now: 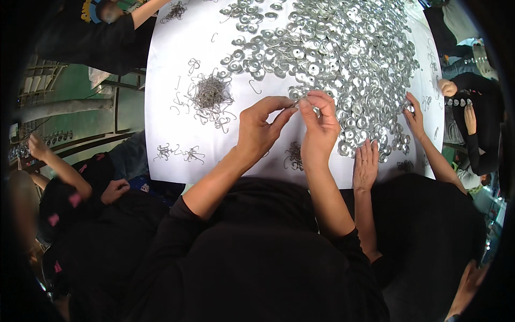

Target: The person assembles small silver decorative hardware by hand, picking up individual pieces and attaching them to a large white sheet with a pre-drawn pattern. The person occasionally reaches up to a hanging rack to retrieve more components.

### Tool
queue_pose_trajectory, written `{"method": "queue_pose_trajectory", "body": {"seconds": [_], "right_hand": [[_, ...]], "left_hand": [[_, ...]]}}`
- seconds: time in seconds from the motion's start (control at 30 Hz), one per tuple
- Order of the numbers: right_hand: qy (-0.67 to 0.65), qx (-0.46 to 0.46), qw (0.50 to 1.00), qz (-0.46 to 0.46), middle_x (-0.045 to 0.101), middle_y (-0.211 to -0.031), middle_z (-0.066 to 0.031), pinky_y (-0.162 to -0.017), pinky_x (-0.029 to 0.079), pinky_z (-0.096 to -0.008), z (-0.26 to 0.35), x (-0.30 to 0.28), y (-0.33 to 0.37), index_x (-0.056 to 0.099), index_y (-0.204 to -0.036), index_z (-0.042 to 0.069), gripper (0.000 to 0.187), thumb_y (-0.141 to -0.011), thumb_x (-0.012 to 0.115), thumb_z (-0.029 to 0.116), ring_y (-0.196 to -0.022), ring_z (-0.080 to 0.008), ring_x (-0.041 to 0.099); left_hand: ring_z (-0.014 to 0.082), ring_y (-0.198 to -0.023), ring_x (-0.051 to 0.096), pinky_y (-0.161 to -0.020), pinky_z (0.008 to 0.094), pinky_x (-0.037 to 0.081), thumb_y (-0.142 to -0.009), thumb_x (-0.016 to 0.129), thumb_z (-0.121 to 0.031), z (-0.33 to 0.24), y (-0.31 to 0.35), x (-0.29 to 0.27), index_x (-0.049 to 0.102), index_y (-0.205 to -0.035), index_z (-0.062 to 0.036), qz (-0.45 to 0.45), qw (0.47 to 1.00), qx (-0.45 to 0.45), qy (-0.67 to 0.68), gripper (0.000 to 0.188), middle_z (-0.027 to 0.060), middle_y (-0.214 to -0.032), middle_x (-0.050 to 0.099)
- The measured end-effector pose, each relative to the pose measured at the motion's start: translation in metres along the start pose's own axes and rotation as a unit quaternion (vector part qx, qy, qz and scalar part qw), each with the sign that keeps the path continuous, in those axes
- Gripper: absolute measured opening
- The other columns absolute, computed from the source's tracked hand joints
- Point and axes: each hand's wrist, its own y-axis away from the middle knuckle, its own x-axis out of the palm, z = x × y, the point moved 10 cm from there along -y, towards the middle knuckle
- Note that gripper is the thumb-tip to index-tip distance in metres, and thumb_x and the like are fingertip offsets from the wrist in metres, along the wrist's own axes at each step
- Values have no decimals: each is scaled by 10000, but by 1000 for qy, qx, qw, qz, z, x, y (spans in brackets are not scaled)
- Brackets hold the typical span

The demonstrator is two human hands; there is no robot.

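My left hand point(261, 124) and my right hand point(320, 124) meet in front of me above the white table point(161, 129). Both are closed in a pinch, fingertips nearly touching. A small, thin metal piece point(294, 103) shows between them, too small and covered to name. Just beyond my fingers spreads a large heap of shiny round metal discs point(343, 59) with holes in their middles. To the left of my left hand lies a tangled pile of wire hooks point(211, 92). A single wire hook point(255, 87) rests between that pile and the discs.
Smaller clusters of hooks point(179, 152) lie near the table's left corner, and another bunch point(294, 155) sits under my wrists. A co-worker's hand point(366, 165) rests at the table edge on my right; their other hand point(414, 115) reaches the discs. More people sit around.
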Motion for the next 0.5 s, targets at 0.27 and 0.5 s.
{"method": "queue_pose_trajectory", "body": {"seconds": [0.27, 0.5], "right_hand": [[9, -84, 996, -28, 483, -1120, -58, -776, 416, -222, 32, -37, -11, 612, -888, 41, 86, -820, 664, 40, -904, -93, 482], [47, -72, 996, -24, 512, -1059, -57, -762, 421, -222, 23, -45, -6, 620, -889, 30, 102, -806, 679, 36, -835, -89, 484]], "left_hand": [[270, -829, 619, -741, 357, 503, -801, 652, -74, 60, -25, 43, 666, -938, -34, 36, 982, 123, -140, 143, 123, -898, 657], [262, -818, 623, -710, 362, 502, -788, 675, -132, 88, -35, 71, 662, -963, -31, 131, 966, 112, -192, 202, 105, -866, 670]]}}
